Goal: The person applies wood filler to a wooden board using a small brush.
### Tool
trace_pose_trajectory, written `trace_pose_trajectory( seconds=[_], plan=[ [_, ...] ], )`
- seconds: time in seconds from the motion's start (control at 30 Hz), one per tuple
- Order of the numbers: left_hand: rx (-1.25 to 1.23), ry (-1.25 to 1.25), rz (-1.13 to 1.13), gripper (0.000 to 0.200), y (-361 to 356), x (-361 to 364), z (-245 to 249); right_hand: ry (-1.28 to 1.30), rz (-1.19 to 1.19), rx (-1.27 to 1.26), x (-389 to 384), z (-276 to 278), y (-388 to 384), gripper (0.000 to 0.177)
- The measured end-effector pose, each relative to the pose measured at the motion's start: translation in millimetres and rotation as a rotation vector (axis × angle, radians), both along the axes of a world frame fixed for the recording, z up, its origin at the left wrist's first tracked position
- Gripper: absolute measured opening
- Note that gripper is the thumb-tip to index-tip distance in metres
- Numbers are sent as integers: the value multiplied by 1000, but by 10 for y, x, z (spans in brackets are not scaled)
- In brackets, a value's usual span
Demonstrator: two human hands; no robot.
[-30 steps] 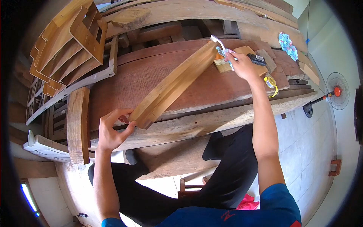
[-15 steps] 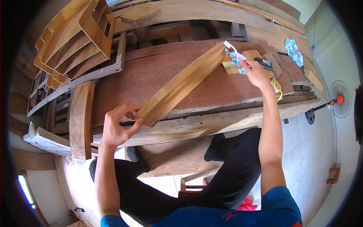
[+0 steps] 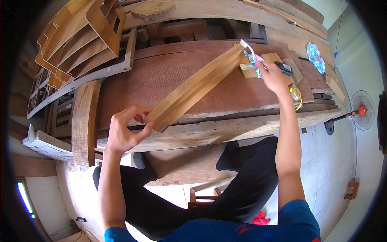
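A long wooden piece (image 3: 197,88) with a lengthwise channel slants over the reddish-brown board (image 3: 133,86). Its near end is pinched between the thumb and fingers of my left hand (image 3: 128,127). My right hand (image 3: 275,76) is closed on a white toothbrush (image 3: 250,49), whose head rests right at the far end of the wood. A blue floral cloth (image 3: 253,63) bunches at the same fingers, partly hidden behind them. Just beyond that hand are small wood blocks (image 3: 249,72) and a black object with a label (image 3: 283,68).
A yellow tape measure (image 3: 295,92) lies right of my right forearm. Another floral cloth (image 3: 315,57) is farther right. A wooden multi-shelf organizer (image 3: 80,44) stands at the back left, a loose plank (image 3: 85,123) at the left edge, a fan (image 3: 361,109) on the right.
The view has shifted slightly. The toothbrush stays at the wood's far end, now with more of its handle showing. Both hands keep nearly the same places.
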State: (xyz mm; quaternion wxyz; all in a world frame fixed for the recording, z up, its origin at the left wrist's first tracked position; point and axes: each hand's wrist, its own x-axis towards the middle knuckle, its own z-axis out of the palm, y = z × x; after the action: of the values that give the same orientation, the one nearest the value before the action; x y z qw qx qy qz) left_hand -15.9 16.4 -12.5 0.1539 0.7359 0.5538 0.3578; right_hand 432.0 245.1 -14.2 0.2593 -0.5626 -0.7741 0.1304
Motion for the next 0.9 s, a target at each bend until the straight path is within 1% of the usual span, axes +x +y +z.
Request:
trace_pose_trajectory(
  seconds=[0.07, 0.17, 0.27, 0.37, 0.43, 0.57, 0.6, 0.7, 0.8, 0.9],
  plan=[
    [0, 11, 11, 36, -15, -10, 43, -30, 4, 39, 49, -50, -40, 45],
    [5, -11, 18, 38, -11, -1, 24, -68, -56, -42, -97, 63, -26, 50],
    [-21, -20, 23, 44, -2, -3, -10, -68, -96, -83, -93, 61, 28, 50],
    [11, 24, 21, 40, 2, 8, 46, -89, -88, -19, -122, 63, -158, 50],
    [37, 29, 8, 39, 31, -2, 72, -87, -85, 5, -204, 113, -65, 50],
    [-18, 2, 13, 39, 22, 53, 78, -96, -125, -60, -95, 51, -13, 49],
    [-10, 10, 13, 39, 22, 43, 74, -86, -64, -20, -81, 67, -71, 49],
    [-43, 21, 25, 39, 12, 29, 83, -147, -90, -10, -157, 67, -77, 51],
    [-40, -1, 2, 38, 37, 33, 61, -74, -91, -53, -164, 65, 15, 52],
    [-47, 8, 27, 37, 11, 47, 111, -135, -124, -64, -94, 109, -147, 52]
  ],
)
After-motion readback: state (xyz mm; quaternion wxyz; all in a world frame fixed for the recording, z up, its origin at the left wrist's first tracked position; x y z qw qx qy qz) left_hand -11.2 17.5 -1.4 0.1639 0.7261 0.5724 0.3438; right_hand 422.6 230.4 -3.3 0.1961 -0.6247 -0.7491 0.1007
